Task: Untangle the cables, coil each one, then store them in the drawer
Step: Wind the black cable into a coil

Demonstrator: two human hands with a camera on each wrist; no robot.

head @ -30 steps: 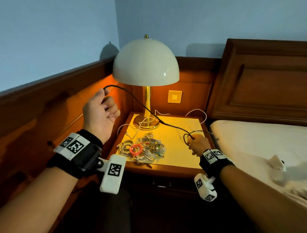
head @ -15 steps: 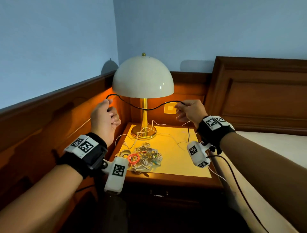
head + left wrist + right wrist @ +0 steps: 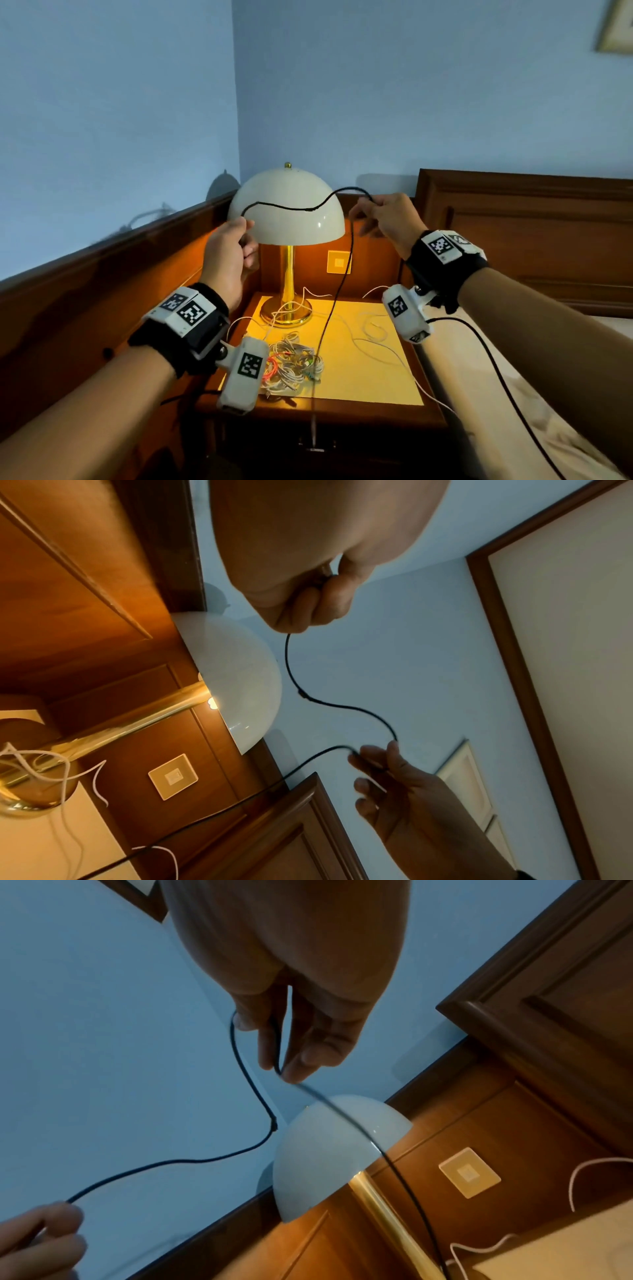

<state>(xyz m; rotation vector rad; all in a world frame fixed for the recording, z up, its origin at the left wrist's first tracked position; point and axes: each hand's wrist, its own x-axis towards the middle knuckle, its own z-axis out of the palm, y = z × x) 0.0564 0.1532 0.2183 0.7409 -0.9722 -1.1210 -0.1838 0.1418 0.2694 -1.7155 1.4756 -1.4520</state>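
A thin black cable (image 3: pixel 291 206) spans between both raised hands in front of the lamp shade. My left hand (image 3: pixel 233 250) grips one end in a fist (image 3: pixel 308 599). My right hand (image 3: pixel 383 216) pinches the cable (image 3: pixel 253 1085) between thumb and fingertips (image 3: pixel 291 1066); from there the rest hangs straight down past the nightstand's front edge. A tangled pile of white, grey and red cables (image 3: pixel 294 363) lies on the nightstand (image 3: pixel 359 404). A loose white cable (image 3: pixel 376 337) trails across its top. The drawer front (image 3: pixel 315 445) below is dark and hard to make out.
A brass lamp with a white dome shade (image 3: pixel 287 212) stands at the back of the nightstand, close behind the cable. A wall switch plate (image 3: pixel 339 262) is behind it. Wood panelling runs on the left, a headboard (image 3: pixel 531 233) and bed (image 3: pixel 548 428) on the right.
My right hand rose from the nightstand top to shade height, drawing the black cable up with it. The left hand kept its grip and lifted a little. The view tilted upward.
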